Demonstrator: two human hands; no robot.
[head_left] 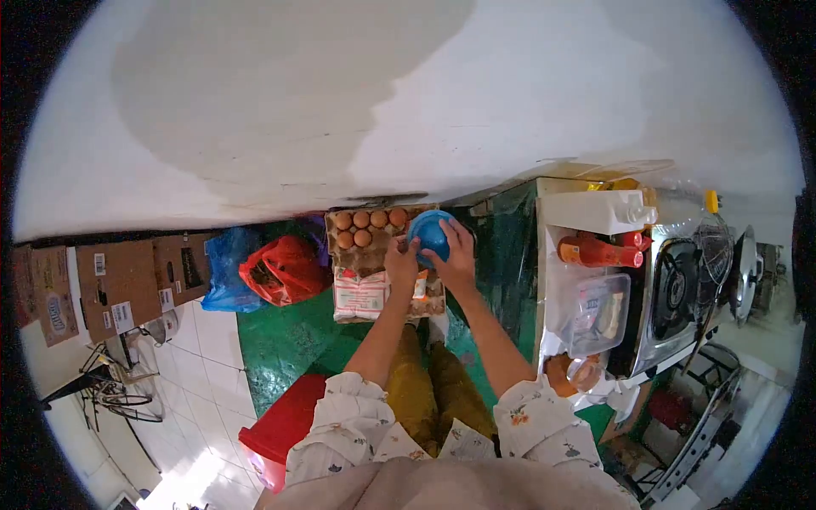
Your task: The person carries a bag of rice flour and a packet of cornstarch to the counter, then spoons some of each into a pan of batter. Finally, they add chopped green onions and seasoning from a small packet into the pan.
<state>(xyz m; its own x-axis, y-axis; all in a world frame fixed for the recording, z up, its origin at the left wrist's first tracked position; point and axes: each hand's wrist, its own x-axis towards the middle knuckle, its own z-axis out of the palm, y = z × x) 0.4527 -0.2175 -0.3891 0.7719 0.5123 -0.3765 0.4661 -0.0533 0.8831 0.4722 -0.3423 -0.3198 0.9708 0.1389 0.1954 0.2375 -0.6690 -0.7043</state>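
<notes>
A blue bowl [430,228] is tilted over the right part of an egg tray [367,259]. My right hand [456,255] grips the bowl by its right and near side, fingers over the rim. Close against the bowl's left edge is my left hand [402,262], its fingers curled together; what they hold, if anything, is hidden. Several brown eggs [362,238] sit in the tray's far left cups. A white packet with red print [359,294] lies across the near part of the tray.
Red [286,270] and blue plastic bags [228,272] stand left of the tray, with cardboard boxes [119,285] beyond. At right, a counter carries red-capped bottles [599,252], a clear plastic container [597,314] and a gas stove [674,289]. A red stool-like item [293,425] is near my left side.
</notes>
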